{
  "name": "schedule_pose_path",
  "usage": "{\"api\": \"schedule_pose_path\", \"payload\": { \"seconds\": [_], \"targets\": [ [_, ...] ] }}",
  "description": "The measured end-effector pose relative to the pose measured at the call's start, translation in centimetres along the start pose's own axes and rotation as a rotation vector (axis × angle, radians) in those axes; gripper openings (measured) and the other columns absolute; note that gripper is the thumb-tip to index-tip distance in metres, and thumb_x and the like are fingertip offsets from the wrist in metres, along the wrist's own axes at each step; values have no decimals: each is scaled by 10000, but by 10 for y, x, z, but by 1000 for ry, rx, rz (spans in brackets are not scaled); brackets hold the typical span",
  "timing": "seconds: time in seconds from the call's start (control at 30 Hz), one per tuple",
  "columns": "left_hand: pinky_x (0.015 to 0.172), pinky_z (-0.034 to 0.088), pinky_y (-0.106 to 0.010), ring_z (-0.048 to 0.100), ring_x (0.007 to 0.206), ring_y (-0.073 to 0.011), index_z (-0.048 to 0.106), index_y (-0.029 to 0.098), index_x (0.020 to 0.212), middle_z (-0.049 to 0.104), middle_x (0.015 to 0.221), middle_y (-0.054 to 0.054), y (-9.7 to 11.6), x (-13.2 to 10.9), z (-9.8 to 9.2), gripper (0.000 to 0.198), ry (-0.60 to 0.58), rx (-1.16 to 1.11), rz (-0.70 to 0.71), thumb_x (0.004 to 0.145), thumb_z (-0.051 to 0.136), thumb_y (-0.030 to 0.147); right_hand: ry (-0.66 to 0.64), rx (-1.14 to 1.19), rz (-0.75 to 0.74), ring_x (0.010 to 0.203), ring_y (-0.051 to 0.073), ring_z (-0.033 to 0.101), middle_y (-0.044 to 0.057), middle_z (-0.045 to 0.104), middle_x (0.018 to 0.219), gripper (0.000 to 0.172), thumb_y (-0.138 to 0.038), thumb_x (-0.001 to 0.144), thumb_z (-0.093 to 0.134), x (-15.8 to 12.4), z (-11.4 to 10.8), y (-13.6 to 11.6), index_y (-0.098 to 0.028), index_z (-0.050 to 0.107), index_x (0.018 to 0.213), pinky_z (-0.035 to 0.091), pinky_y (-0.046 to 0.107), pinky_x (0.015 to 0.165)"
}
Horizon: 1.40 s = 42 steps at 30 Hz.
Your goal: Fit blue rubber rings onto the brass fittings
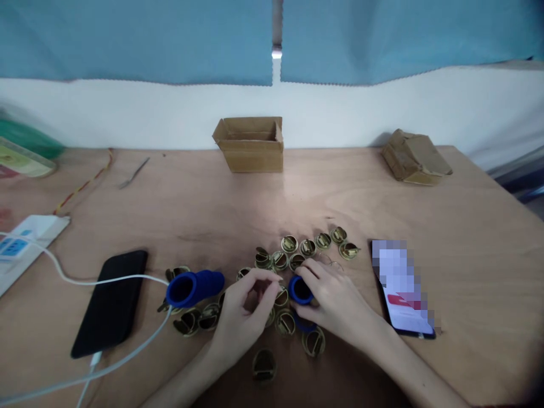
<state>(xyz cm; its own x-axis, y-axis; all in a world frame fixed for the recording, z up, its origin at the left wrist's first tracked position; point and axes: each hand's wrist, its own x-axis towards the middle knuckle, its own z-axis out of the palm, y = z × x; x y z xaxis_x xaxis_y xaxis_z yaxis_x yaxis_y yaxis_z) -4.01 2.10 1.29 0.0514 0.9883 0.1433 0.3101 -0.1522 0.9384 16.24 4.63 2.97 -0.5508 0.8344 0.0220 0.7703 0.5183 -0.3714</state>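
My left hand [246,311] is closed, thumb and index fingertips pinched together above the scattered pieces; what lies between them, if anything, is too small to make out. My right hand [331,297] grips a short blue ring-shaped piece [301,290], its round opening facing me. More blue shows beneath that hand. Around both hands lie several round gold-coloured metal pieces [284,322] with a raised bar or flap on each. Left of my left hand, a blue tube-like stack [195,288] rests on its side among more metal pieces.
The wooden table [178,209] carries a black phone [110,306] with a white cable [114,279] at left and a lit phone [402,289] at right. An open cardboard box [255,156] and a crumpled box [416,158] stand at the back. A power strip [29,243] lies left.
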Motion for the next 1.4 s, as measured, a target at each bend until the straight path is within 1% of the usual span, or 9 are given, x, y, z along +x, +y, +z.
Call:
{"api": "schedule_pose_path", "payload": {
  "seconds": [0.13, 0.33, 0.43, 0.57, 0.67, 0.83, 0.93, 1.23, 1.4],
  "targets": [
    [616, 516, -171, 657, 668, -102, 686, 227, 930, 702, 766, 32, -2, 0, 0, 78, -8, 12, -7, 943, 619, 190, 2, 3, -4, 854, 272, 676, 72, 690, 977, 259, -272, 788, 799, 0, 3, 1, -155, 644, 959, 516, 374, 694],
    [628, 519, -167, 664, 682, -100, 689, 226, 935, 706, 774, 31, -3, 0, 0, 83, -5, 17, -2, 945, 618, 185, -11, -8, -7, 876, 284, 689, 84, 703, 1028, 346, -269, 766, 850, 0, 6, 1, -160, 653, 1028, 526, 388, 715],
    [633, 522, -169, 664, 684, -99, 691, 225, 939, 706, 779, 31, -2, -1, 0, 85, -4, 10, 1, 942, 618, 180, 7, -27, -15, 872, 283, 692, 82, 696, 1004, 345, -279, 776, 850, -1, 8, 0, -158, 651, 1031, 525, 378, 698],
    [642, 527, -176, 668, 690, -103, 694, 224, 944, 707, 788, 27, -3, -2, 0, 86, -1, -4, -5, 942, 620, 182, 33, -75, -13, 834, 278, 693, 77, 684, 968, 339, -228, 731, 865, -2, 12, -3, -159, 649, 983, 518, 360, 656],
    [626, 527, -181, 674, 681, -108, 693, 222, 948, 713, 787, 19, -4, -3, -1, 87, -8, -22, -21, 951, 610, 193, 54, -107, -9, 825, 280, 694, 77, 684, 955, 347, -224, 715, 869, -2, 14, -4, -163, 646, 973, 524, 364, 650],
    [617, 530, -188, 679, 675, -117, 692, 215, 946, 718, 780, 8, -4, -1, 0, 85, -13, -25, -40, 955, 608, 206, 76, -128, -7, 853, 288, 696, 89, 699, 998, 394, -239, 695, 892, -3, 18, -5, -161, 635, 984, 553, 380, 664],
    [607, 525, -184, 673, 665, -115, 690, 218, 943, 715, 777, 10, -5, 0, 1, 82, -8, -21, -46, 952, 609, 208, 75, -135, 5, 850, 281, 695, 92, 700, 1000, 367, -203, 703, 870, -4, 19, -7, -163, 629, 976, 562, 378, 664],
    [612, 533, -187, 672, 662, -117, 690, 224, 941, 713, 770, 15, -4, -1, 0, 89, -18, -19, -55, 952, 603, 209, 70, -89, 13, 827, 275, 686, 89, 685, 973, 329, -129, 687, 834, -4, 20, -7, -152, 640, 951, 554, 369, 654],
    [604, 536, -189, 686, 659, -122, 694, 214, 924, 727, 766, 7, -2, 0, 0, 86, -8, -11, -47, 940, 610, 202, 44, -7, 21, 919, 301, 681, 104, 677, 1039, 358, -121, 723, 829, -5, 21, -5, -132, 649, 1032, 584, 407, 735]
  ]
}}
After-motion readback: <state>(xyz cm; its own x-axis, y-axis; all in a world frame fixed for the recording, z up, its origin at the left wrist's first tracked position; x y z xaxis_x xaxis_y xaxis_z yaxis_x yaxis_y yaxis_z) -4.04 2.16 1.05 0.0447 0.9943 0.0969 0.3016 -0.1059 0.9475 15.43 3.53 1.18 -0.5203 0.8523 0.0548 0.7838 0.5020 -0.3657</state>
